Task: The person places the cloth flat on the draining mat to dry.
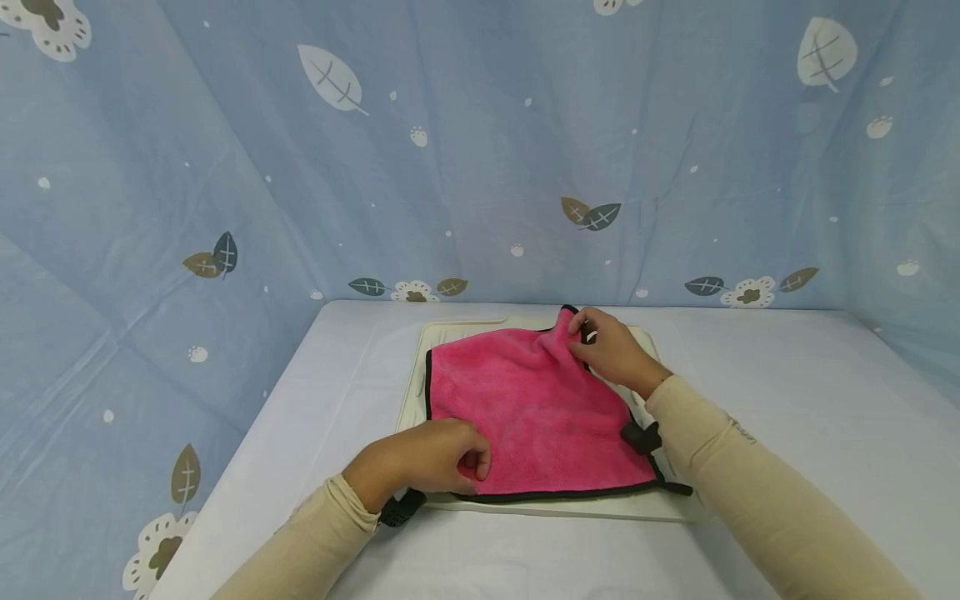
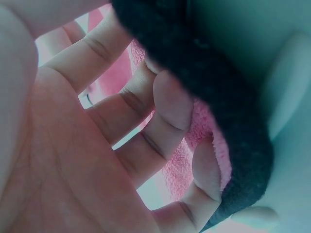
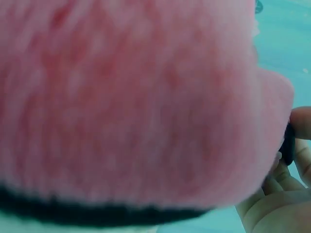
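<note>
A pink towel (image 1: 525, 408) with black edging lies spread over a cream board (image 1: 656, 505) on the table. At the towel's near left corner my left hand (image 1: 435, 454) pinches its edge. The left wrist view has the curled fingers of the left hand (image 2: 121, 116) against the pink pile, by the black trim (image 2: 194, 63). My right hand (image 1: 618, 354) holds the far right corner raised, between thumb and fingers. Close to the camera in the right wrist view, the towel (image 3: 136, 107) covers most of the frame; part of the right hand (image 3: 286, 208) shows at the right edge.
A white cloth covers the table (image 1: 810, 400). Behind it and to the left hangs a blue curtain (image 1: 480, 150) with leaf and flower prints. Black wrist devices sit under both forearms, one of them (image 1: 641, 437) over the towel's right side.
</note>
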Demonstrator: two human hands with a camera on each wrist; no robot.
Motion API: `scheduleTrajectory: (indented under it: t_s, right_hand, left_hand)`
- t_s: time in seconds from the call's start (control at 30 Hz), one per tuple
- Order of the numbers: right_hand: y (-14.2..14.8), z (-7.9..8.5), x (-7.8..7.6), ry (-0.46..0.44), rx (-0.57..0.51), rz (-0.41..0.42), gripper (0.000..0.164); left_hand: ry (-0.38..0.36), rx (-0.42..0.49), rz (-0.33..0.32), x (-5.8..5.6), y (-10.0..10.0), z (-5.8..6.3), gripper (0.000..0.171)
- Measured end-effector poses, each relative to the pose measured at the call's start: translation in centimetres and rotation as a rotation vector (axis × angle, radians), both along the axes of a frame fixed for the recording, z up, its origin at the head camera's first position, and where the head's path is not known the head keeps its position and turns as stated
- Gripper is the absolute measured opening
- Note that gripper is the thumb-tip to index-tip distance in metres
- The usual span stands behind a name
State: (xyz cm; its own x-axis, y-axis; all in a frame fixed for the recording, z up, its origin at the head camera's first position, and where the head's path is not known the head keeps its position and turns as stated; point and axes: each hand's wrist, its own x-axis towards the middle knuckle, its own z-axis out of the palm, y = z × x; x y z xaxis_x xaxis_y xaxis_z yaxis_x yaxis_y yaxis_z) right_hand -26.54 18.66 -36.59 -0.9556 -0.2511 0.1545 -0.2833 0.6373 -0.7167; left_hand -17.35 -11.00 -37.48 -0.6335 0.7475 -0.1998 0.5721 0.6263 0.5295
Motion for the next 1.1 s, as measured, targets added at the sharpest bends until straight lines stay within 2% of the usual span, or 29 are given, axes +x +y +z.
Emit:
scheduleTrajectory:
  t_s: [0.17,0.73,1.1]
  right_hand:
    - [1.1,0.1,0.0,0.039,0.072,-0.046,0.015]
    - [3.6,-0.1,0.4,0.086,0.113,-0.091,0.016]
    - [3.4,-1.2,0.8,-0.015,0.132,-0.020,0.021]
  left_hand:
    - [-0.009,0.001,0.003,0.0,0.0,-0.1,0.020]
    - [-0.012,0.001,0.001,0.0,-0.1,-0.2,0.020]
    - [0.000,-0.005,-0.001,0.0,0.0,-0.1,0.020]
